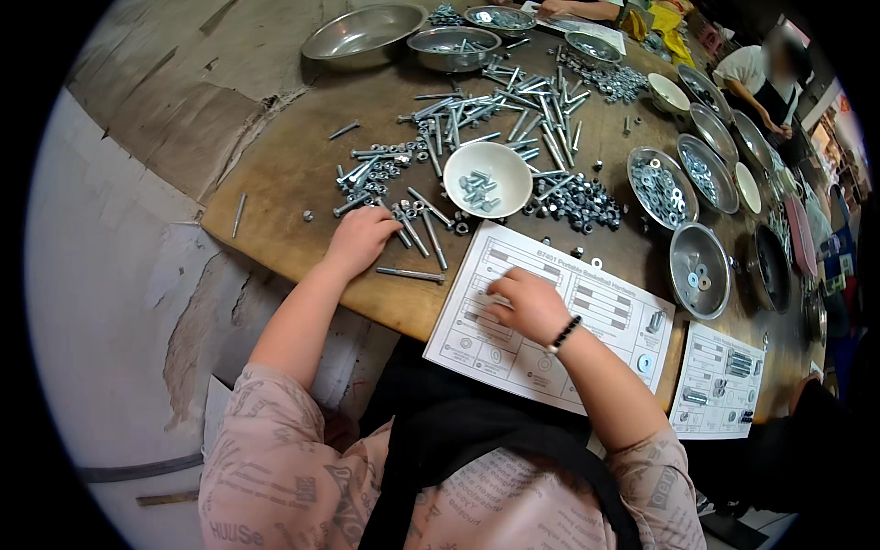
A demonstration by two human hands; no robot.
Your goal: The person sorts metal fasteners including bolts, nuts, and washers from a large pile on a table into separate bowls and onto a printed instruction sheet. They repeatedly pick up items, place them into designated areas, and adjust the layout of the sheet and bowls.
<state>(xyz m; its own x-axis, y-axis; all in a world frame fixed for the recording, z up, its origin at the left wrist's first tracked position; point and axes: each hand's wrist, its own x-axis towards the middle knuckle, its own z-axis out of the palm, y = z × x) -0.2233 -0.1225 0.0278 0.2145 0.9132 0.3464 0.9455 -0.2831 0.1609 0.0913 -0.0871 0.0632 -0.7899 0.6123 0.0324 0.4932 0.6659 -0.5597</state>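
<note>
Left hand [360,240] fingers curled over long silver bolts [410,273] on worktop [284,174]; right hand [524,305] fingers bent, pressing white parts sheet [600,316].

Both hands palm-down, left hand [360,240] extended forward, right hand [526,305] nearer, fingers curled.

A white rectangular instruction sheet [587,316] with grey diagrams is laid at the near worktop edge. A second, smaller white sheet [720,380] is seen to its right.
</note>
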